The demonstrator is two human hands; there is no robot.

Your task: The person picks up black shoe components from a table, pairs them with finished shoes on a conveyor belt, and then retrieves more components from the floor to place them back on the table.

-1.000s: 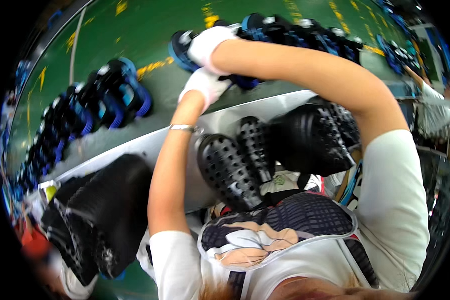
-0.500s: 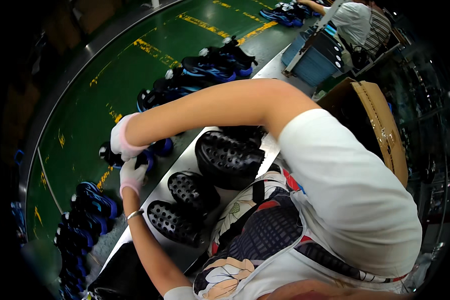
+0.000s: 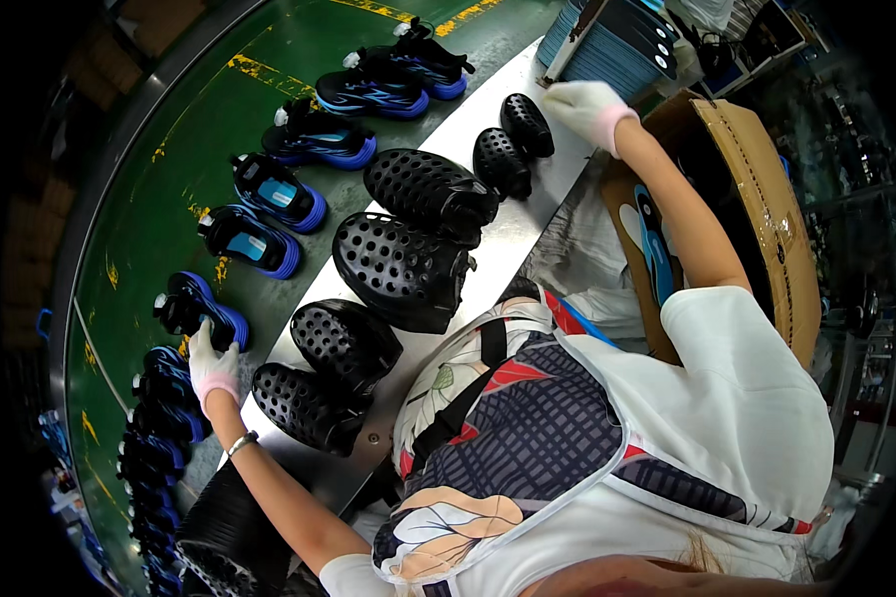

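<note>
My left hand (image 3: 214, 366), in a white glove with a pink cuff, is at the near end of a black-and-blue sneaker (image 3: 201, 306). Its fingertips touch the shoe, and the thumb stands apart from the fingers. My right hand (image 3: 589, 109), gloved alike, is raised at the far right beside a blue basket (image 3: 607, 55). Its fingers look bent together, with nothing visible in them. Beyond the metal ledge, two sneakers (image 3: 279, 189) (image 3: 249, 241) show light blue insoles inside. Black, rounded, perforated shoe-shaped pieces (image 3: 403, 274) lie on the ledge between my hands.
More sneakers (image 3: 373, 95) line the green surface (image 3: 139, 229) beyond the metal ledge (image 3: 314, 279). Smaller perforated black pieces (image 3: 503, 159) lie near the basket. On the right stands an open cardboard box (image 3: 762, 219), with a blue-and-black insole (image 3: 653, 244) beside it.
My hands have parted: the right has swung from the shoe row to the basket, while the left has shifted to another part of the row. The view has turned, uncovering the ledge.
</note>
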